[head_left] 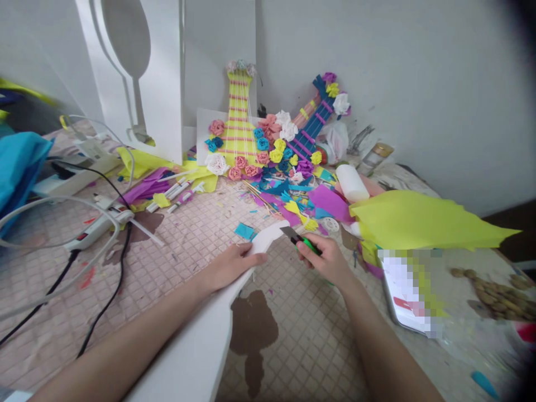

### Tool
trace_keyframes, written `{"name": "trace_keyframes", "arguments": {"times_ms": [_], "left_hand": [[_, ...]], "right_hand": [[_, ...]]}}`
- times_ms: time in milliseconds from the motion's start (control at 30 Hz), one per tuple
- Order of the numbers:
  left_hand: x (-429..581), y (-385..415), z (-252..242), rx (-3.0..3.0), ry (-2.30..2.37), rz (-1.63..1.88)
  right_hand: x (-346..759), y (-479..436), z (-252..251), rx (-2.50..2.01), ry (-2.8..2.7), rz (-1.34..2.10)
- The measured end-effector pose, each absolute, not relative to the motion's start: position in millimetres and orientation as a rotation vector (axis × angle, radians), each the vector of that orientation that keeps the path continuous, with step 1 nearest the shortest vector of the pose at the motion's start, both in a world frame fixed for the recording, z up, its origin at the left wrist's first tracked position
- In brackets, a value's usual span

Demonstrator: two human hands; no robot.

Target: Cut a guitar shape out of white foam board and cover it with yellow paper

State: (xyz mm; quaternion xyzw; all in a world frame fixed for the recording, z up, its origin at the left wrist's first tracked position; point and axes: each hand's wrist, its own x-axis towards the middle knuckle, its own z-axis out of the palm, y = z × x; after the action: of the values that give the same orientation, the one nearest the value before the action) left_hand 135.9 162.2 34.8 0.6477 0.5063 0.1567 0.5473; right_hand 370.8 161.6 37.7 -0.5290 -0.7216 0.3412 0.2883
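Note:
A long white board (201, 346) with a curved outline runs from the bottom of the view up to a narrow tip near the middle. My left hand (234, 265) lies on its upper part, thumb and fingers pressing over the board. In my right hand (329, 257) is a box cutter (307, 244) with a black and green handle. Its blade is out and points left, at or very close to the tip of the board; whether it touches is unclear.
Behind stand two flower-trimmed paper instruments, one yellow (238, 117), one blue (312, 125), amid paper scraps. Left are a power strip (98, 226) and cables. A phone (406, 290), yellow sheet (431, 219) and white roll (352, 182) lie right. White cut-out panels (163, 84) lean behind.

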Motion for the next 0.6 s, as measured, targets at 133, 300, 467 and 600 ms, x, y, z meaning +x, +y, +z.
{"name": "trace_keyframes", "arguments": {"times_ms": [133,300,467,600], "left_hand": [[135,163,36,1.472,1.166,0.38],[135,162,36,1.474,1.166,0.386],[136,162,33,1.534,1.205,0.392],[136,162,33,1.518,1.198,0.402]], "right_hand": [[374,157,38,-1.455,-1.971,0.821],[371,156,38,-1.477,-1.981,0.796],[367,156,38,-1.485,-1.994,0.783],[362,153,36,-1.517,-1.956,0.779]]}}
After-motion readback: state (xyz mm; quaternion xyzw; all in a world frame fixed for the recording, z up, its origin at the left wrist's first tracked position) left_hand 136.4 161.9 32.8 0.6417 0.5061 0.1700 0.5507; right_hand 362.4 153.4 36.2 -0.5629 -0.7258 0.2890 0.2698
